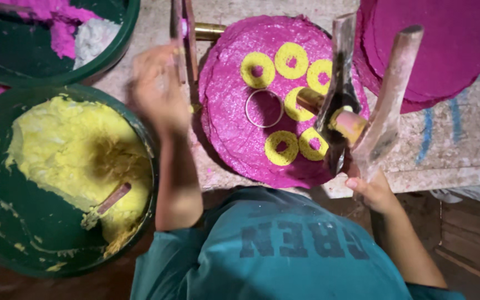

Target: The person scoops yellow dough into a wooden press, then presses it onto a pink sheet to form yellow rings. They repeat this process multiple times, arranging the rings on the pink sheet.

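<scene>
My right hand (pixel 370 191) grips the lower end of a pale wooden handle (pixel 391 94) that rises over the right edge of a round magenta pulp disc (pixel 226 111). Several yellow pulp rings (pixel 258 69) lie on the disc, and a bare metal ring (pixel 264 108) lies among them. A dark metal tool with a brass fitting (pixel 333 105) stands over the disc's right side, beside the handle. My left hand (pixel 156 89) is raised and blurred at the disc's left edge, next to a thin upright stick (pixel 180 33). I cannot make out its grip.
A green basin (pixel 6 222) at the left holds yellow pulp (pixel 73 150) with a wooden stick (pixel 112 199) in it. A second green basin (pixel 120 39) at top left holds pink and white pulp. A stack of magenta discs (pixel 440 44) lies at top right on the pale worktop (pixel 462 144).
</scene>
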